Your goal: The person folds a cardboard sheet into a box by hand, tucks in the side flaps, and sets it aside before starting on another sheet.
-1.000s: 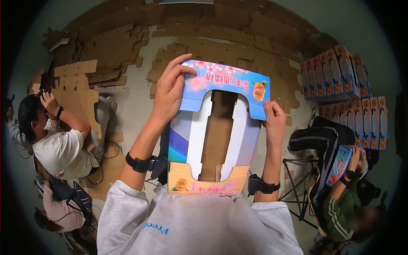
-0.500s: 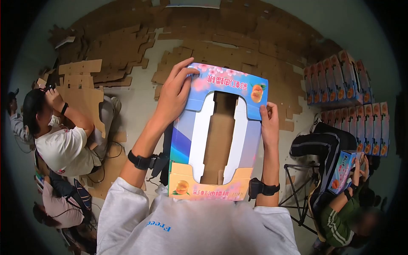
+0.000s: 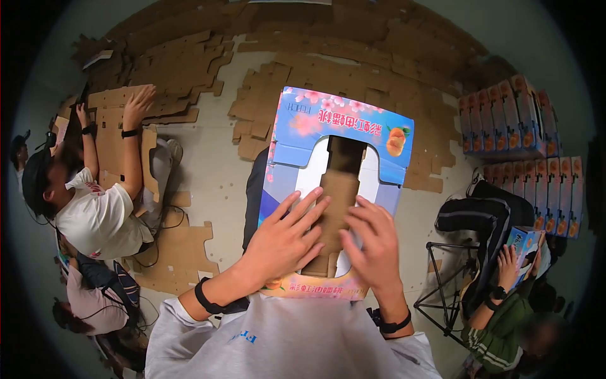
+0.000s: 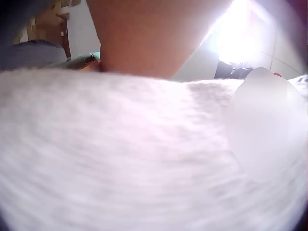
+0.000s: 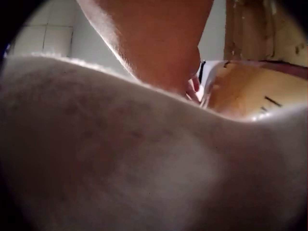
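Observation:
A printed fruit carton (image 3: pixel 353 117) in blue and pink lies on the lap, its long cut-out window facing up. Through that window, brown cardboard (image 3: pixel 338 196) and white inner flaps show. My left hand (image 3: pixel 281 240) lies over the window's left edge, fingers spread and fairly straight. Across from it, my right hand (image 3: pixel 374 243) is slightly blurred over the right edge, fingers loosely bent and pointing inward. Neither hand grips anything. Cloth and forearm fill most of both wrist views; part of the carton's peach-coloured panel (image 5: pixel 274 91) shows in the right one.
Flat brown cardboard sheets (image 3: pixel 353 76) cover the floor ahead. Finished-looking cartons stand in rows (image 3: pixel 499 120) at the right. A person (image 3: pixel 101 202) at left handles a cardboard sheet, and another (image 3: pixel 505 316) at right holds a carton. A black folding stand (image 3: pixel 442 284) is at right.
Both hands have let go of the carton's far corners and come back toward the body, over its window. The carton stays on the lap. The person at left has raised a hand along the sheet.

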Available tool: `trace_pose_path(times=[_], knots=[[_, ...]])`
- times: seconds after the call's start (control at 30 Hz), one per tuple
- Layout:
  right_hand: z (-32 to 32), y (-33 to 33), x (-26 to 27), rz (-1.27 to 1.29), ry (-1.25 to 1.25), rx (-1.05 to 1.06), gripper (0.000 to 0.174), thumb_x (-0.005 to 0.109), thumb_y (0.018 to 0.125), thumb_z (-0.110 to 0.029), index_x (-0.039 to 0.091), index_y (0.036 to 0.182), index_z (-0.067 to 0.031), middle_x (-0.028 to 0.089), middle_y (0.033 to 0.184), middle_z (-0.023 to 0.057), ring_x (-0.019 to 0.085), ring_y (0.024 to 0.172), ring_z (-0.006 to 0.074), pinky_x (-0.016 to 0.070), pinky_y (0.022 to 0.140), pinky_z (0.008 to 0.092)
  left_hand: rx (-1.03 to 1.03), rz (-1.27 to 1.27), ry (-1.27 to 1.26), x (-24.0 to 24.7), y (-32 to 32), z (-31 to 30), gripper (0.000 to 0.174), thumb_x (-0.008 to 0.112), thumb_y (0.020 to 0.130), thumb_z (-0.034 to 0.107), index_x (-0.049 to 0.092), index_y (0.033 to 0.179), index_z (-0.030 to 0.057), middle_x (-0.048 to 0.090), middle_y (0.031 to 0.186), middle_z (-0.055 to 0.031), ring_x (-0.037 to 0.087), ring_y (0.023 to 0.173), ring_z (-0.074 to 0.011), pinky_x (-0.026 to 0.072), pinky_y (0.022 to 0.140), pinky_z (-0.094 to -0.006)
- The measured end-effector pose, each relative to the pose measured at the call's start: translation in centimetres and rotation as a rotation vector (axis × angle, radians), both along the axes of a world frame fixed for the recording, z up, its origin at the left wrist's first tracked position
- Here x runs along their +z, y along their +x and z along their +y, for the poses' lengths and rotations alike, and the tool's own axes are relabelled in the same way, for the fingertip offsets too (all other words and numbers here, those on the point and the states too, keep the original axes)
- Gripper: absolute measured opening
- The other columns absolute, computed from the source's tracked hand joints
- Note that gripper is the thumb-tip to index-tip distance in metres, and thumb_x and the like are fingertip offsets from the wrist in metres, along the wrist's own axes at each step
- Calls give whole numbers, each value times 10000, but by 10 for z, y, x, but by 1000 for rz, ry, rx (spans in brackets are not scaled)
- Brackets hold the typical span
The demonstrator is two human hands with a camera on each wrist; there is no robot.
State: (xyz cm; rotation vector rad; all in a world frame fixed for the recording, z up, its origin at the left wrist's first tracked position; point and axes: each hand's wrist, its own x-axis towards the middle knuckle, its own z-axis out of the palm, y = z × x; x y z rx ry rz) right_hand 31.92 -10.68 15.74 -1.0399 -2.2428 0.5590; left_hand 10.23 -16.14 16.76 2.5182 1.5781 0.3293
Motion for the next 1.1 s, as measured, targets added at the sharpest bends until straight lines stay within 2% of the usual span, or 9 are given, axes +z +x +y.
trace_pose_path(times=[0.03,0.23,0.43,0.6,0.67,0.8,0.83,1.03,1.1], knots=[[0,-1,-5,-58,54,39,130,803,818,-71,724,907,-18,683,1085,108,622,1270,314,478,1082,515,14,-4,41,-5,-1,1,251,704,940,310,700,843,78,599,1475,-119,407,1522,-301,321,1242,-514],[14,6,-46,-85,220,171,197,814,769,-113,636,697,-71,687,1023,80,642,1233,287,433,1112,552,2,-11,100,-28,-7,-3,188,737,878,299,705,898,114,656,1330,-49,417,1516,-262,341,1230,-501],[14,4,-50,-94,215,161,204,816,779,-153,640,703,-83,681,998,66,636,1236,270,437,1112,540,32,-7,123,-33,-9,-3,181,756,843,300,698,893,135,644,1394,-32,433,1508,-243,356,1214,-503],[12,-1,-43,-186,212,163,237,826,804,-220,646,724,-88,663,965,68,630,1231,241,439,1123,522,24,-68,136,-42,-25,0,313,750,848,284,710,1133,161,564,1540,-43,444,1494,-260,333,1220,-517],[18,16,-42,-204,261,263,372,833,792,-349,620,660,-73,618,782,66,681,934,237,505,1042,499,59,-78,153,-41,-30,5,558,752,856,269,639,1399,208,468,1624,-70,398,1515,-298,276,1240,-552],[13,65,-52,-221,196,391,486,812,789,-458,583,587,-80,551,628,43,586,614,230,575,822,455,290,-489,-159,-84,-58,11,569,718,934,220,597,1483,301,309,1707,-124,258,1575,-368,182,1277,-583],[11,79,-59,-224,189,382,510,801,794,-481,573,571,-83,536,600,40,546,548,230,582,760,445,244,-264,-135,-88,-66,7,540,713,948,229,607,1472,313,305,1708,-122,249,1577,-369,176,1282,-581],[-5,190,-134,-316,-22,-159,556,616,980,-467,629,623,-41,584,601,114,621,606,310,507,634,439,284,-104,-73,-97,-62,1,478,754,919,222,679,1384,307,308,1705,-102,226,1577,-384,155,1286,-603],[-17,219,-181,-343,-268,-575,607,519,1050,-451,616,616,-37,569,599,128,612,600,314,461,603,430,280,-127,-57,-103,-66,2,472,768,901,214,696,1359,303,311,1704,-101,224,1575,-388,154,1284,-608]])
